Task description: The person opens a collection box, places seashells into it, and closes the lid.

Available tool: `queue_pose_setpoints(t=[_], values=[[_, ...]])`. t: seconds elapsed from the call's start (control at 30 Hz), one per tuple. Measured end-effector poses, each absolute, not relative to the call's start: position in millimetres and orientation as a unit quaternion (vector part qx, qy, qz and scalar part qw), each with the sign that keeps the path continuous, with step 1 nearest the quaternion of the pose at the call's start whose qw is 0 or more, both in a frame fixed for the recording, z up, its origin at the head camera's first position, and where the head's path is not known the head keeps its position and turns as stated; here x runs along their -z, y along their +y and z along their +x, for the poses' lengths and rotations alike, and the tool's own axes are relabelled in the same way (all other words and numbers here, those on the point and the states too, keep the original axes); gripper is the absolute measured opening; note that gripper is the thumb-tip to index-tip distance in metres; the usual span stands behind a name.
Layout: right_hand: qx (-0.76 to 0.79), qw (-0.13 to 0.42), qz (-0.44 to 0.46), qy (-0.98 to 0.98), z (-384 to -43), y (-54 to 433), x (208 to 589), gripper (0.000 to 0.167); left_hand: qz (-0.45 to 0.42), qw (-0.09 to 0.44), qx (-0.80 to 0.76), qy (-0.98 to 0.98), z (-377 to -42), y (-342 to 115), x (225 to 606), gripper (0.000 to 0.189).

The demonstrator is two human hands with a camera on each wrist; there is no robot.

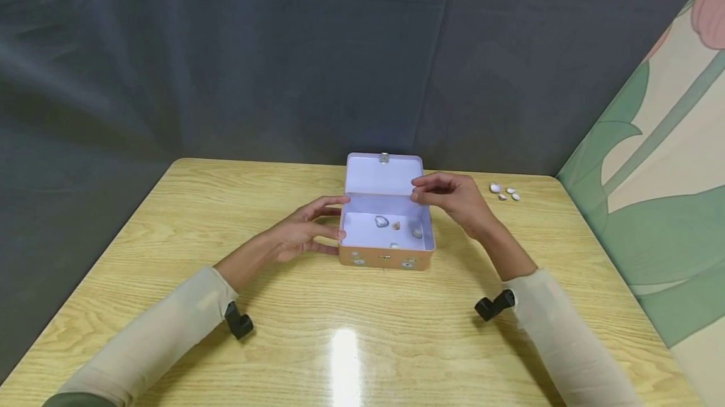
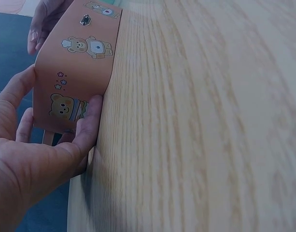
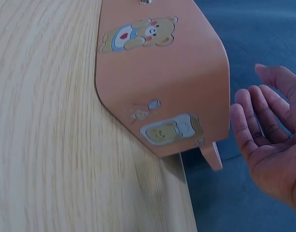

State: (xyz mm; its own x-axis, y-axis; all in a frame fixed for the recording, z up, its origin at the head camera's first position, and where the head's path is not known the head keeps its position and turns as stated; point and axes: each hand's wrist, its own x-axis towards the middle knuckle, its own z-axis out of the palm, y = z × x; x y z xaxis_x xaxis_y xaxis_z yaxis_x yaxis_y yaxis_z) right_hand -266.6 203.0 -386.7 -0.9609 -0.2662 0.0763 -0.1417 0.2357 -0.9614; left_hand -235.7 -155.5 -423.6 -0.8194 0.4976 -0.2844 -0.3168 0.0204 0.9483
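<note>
Left grip [image 1: 299,231], fingers spread, is bracing the tin [image 1: 370,258] on the bench [image 1: 283,344] from nine o'clock; right grip [image 1: 457,199], loose, seemingly empty, is hovering toward two o'clock; light bracing should be preventing shift

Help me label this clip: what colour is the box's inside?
Pale lilac inside the box; the head view shows it best.

Glossy, light yellow-brown, wood-grained table [image 1: 408,325]: far-left corner rounded, surface shining white toward the near side.
Orange, rectangular box with lilac interior [image 1: 374,258]: stands on the table, lid raised.
Four small, whitish, rounded pieces [image 1: 494,187]: lie grouped right of the box, apart from it.
</note>
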Motion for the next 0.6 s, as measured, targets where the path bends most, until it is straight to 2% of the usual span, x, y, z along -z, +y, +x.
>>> queue_pose_setpoints(t=[0.43, 0.6], values=[[0.598, 0.055, -0.124, 0.79, -263, 230, 390, 0.038, 0.07, 0.293, -0.698, 0.65, -235, -155, 422, 0.082], [0.594, 0.049, -0.118, 0.794, -263, 240, 392, 0.025, 0.069, 0.294, -0.696, 0.651, -235, -156, 422, 0.081]])
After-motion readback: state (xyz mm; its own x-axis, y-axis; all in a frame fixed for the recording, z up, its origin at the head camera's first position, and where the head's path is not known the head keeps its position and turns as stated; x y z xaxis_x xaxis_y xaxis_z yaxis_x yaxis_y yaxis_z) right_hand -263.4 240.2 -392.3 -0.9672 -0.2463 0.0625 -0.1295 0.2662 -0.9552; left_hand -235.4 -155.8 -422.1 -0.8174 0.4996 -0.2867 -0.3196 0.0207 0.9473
